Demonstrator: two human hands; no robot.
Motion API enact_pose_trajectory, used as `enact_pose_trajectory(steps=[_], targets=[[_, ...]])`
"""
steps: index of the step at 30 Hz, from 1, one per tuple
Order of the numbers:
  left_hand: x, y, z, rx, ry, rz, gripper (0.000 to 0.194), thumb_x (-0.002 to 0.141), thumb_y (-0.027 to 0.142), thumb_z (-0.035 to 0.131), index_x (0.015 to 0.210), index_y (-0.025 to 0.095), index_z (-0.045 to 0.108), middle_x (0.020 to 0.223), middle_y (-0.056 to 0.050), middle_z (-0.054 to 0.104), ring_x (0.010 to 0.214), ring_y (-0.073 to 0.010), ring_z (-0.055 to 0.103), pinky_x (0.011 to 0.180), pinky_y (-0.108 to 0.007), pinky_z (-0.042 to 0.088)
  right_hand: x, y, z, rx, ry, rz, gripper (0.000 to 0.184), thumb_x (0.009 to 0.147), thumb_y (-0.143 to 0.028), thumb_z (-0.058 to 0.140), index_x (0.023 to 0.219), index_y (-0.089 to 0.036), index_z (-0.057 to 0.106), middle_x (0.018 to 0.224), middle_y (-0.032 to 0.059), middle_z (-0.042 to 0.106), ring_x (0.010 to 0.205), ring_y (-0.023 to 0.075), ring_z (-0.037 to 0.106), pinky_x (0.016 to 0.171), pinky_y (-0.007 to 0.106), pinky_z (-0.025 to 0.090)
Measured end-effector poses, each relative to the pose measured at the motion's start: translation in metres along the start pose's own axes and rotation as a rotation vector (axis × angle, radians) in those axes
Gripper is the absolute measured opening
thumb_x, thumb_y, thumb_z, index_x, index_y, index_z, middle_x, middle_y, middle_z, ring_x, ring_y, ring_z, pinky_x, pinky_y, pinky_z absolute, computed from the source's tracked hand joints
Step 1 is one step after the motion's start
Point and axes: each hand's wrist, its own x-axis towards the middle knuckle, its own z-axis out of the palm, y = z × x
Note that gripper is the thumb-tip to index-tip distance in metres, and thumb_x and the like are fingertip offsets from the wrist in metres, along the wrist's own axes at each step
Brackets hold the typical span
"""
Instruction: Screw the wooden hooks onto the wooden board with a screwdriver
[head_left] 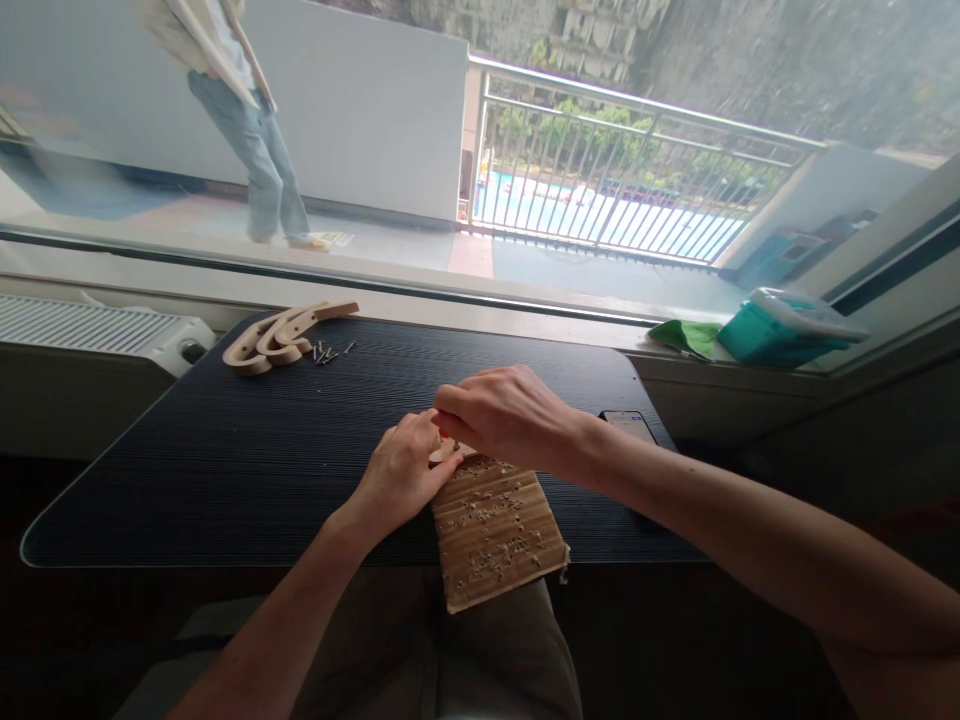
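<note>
My left hand [405, 462] is closed on a small pale wooden piece [442, 455], its thumb pressing on the near side. Just above it, my right hand [506, 415] is curled in a fist around a tool with a red part [444, 434], most of it hidden by the fingers. A bit of metal shows between the two hands. Beneath them lies a brown corrugated cardboard piece [499, 530], pocked with holes and torn spots, its near end overhanging the table edge above my lap.
On the black table [225, 470], curved wooden parts with holes [289, 335] lie at the back left beside several screws [324, 353]. A phone [630, 428] rests at the right. A teal box [787, 330] and green cloth [686, 338] sit on the sill. Behind the glass stands a person [255, 130].
</note>
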Motion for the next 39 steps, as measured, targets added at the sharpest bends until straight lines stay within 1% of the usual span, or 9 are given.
enact_pose_trajectory(steps=[3, 6, 10, 17, 20, 25, 28, 34, 39], targets=[[0.000, 0.000, 0.000, -0.013, -0.001, 0.006, 0.012, 0.079, 0.026, 0.059, 0.088, 0.020, 0.058, 0.091, -0.006, 0.063, 0.096, -0.0242, 0.056, 0.083, -0.038, 0.045, 0.000, 0.007, 0.000, -0.038, -0.006, -0.189, 0.030, 0.097, -0.033, 0.036, 0.082, -0.016, 0.055, 0.066, 0.0000, 0.056, 0.059, 0.0094, 0.040, 0.053, 0.029, 0.017], [0.000, 0.000, 0.000, -0.005, 0.000, -0.010, 0.011, 0.078, 0.026, 0.060, 0.087, 0.020, 0.058, 0.090, -0.005, 0.064, 0.093, -0.0240, 0.057, 0.081, -0.037, 0.046, -0.001, 0.012, 0.006, -0.066, 0.012, -0.224, 0.031, 0.097, -0.033, 0.035, 0.080, -0.016, 0.055, 0.063, -0.0007, 0.054, 0.057, 0.0096, 0.037, 0.053, 0.029, 0.016], [0.001, 0.000, 0.000, 0.014, -0.013, -0.011, 0.010, 0.078, 0.027, 0.060, 0.085, 0.020, 0.056, 0.088, -0.005, 0.062, 0.092, -0.0243, 0.057, 0.080, -0.037, 0.046, -0.002, 0.007, 0.013, -0.066, 0.081, -0.133, 0.034, 0.098, -0.030, 0.032, 0.079, -0.016, 0.056, 0.060, -0.0007, 0.053, 0.054, 0.0099, 0.037, 0.051, 0.029, 0.016], [0.001, 0.000, 0.001, 0.040, 0.005, -0.015, 0.015, 0.077, 0.027, 0.061, 0.085, 0.020, 0.050, 0.084, -0.003, 0.061, 0.084, -0.0222, 0.057, 0.072, -0.034, 0.044, 0.000, -0.006, 0.015, -0.073, 0.064, 0.229, 0.037, 0.097, -0.033, 0.032, 0.080, -0.014, 0.059, 0.058, 0.0035, 0.059, 0.051, 0.0121, 0.047, 0.050, 0.028, 0.016], [0.000, 0.000, 0.001, 0.030, 0.002, -0.015, 0.016, 0.076, 0.027, 0.061, 0.085, 0.021, 0.049, 0.082, -0.002, 0.060, 0.083, -0.0209, 0.057, 0.071, -0.033, 0.043, 0.001, -0.006, 0.012, -0.065, 0.057, 0.278, 0.040, 0.097, -0.033, 0.029, 0.081, -0.014, 0.060, 0.058, 0.0052, 0.060, 0.053, 0.0132, 0.051, 0.050, 0.028, 0.017], [0.000, 0.000, 0.000, 0.005, 0.020, 0.003, 0.016, 0.075, 0.025, 0.062, 0.084, 0.021, 0.049, 0.082, -0.002, 0.060, 0.083, -0.0213, 0.056, 0.071, -0.033, 0.043, -0.003, -0.005, -0.009, -0.023, -0.047, 0.211, 0.032, 0.092, -0.031, 0.038, 0.077, -0.014, 0.061, 0.069, 0.0065, 0.065, 0.058, 0.0129, 0.053, 0.052, 0.028, 0.019], [0.000, 0.000, -0.001, 0.017, 0.015, 0.004, 0.017, 0.075, 0.025, 0.062, 0.083, 0.021, 0.048, 0.081, -0.001, 0.058, 0.082, -0.0208, 0.056, 0.070, -0.033, 0.043, -0.007, -0.002, -0.021, 0.019, -0.108, 0.084, 0.020, 0.090, -0.023, 0.043, 0.083, -0.014, 0.061, 0.077, 0.0056, 0.065, 0.065, 0.0123, 0.054, 0.054, 0.028, 0.021], [0.000, 0.000, -0.001, 0.009, 0.015, 0.010, 0.015, 0.077, 0.027, 0.060, 0.083, 0.021, 0.048, 0.082, -0.002, 0.058, 0.082, -0.0213, 0.056, 0.072, -0.034, 0.044, -0.007, 0.003, -0.029, 0.014, -0.185, -0.112, 0.011, 0.088, -0.013, 0.049, 0.087, -0.015, 0.060, 0.081, 0.0049, 0.064, 0.070, 0.0132, 0.054, 0.056, 0.027, 0.026], [0.000, 0.000, 0.000, -0.009, 0.009, 0.000, 0.009, 0.077, 0.022, 0.058, 0.083, 0.020, 0.051, 0.086, -0.004, 0.061, 0.087, -0.0232, 0.057, 0.076, -0.035, 0.044, 0.002, -0.005, -0.033, -0.036, -0.257, -0.184, 0.012, 0.088, -0.007, 0.049, 0.087, -0.012, 0.060, 0.081, 0.0062, 0.063, 0.074, 0.0146, 0.056, 0.060, 0.028, 0.031]])
